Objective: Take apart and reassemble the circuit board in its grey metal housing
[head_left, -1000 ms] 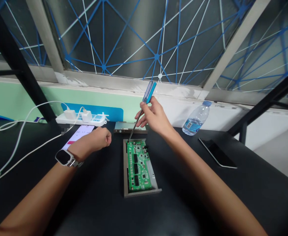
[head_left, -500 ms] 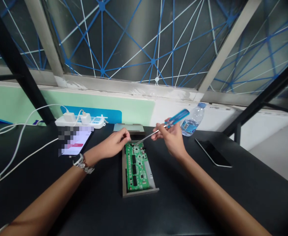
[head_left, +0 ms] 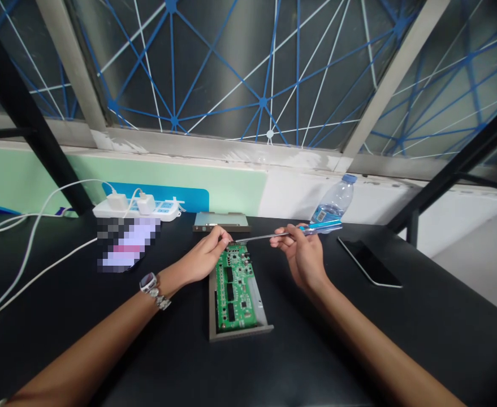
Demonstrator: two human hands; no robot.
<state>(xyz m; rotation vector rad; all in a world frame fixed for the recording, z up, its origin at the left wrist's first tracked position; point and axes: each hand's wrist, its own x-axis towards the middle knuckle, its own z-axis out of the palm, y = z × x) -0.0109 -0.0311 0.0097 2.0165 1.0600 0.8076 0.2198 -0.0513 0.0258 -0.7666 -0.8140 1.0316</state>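
Observation:
A green circuit board lies in a grey metal casing on the black table. My left hand is at the board's far left corner, thumb and fingertips pinched together; what they hold is too small to make out. In my right hand is a screwdriver with a blue clear handle, tilted nearly level. Its shaft points left, with the tip close to my left fingertips above the casing's far end.
Behind the board lies a metal cover piece. A water bottle and a dark phone are at the right. At the left are a lit phone, a white power strip and white cables.
The screwdriver has come up off the board and turned flatter, its handle lower and further right. My left hand has shifted slightly right and away from me, towards the screwdriver tip.

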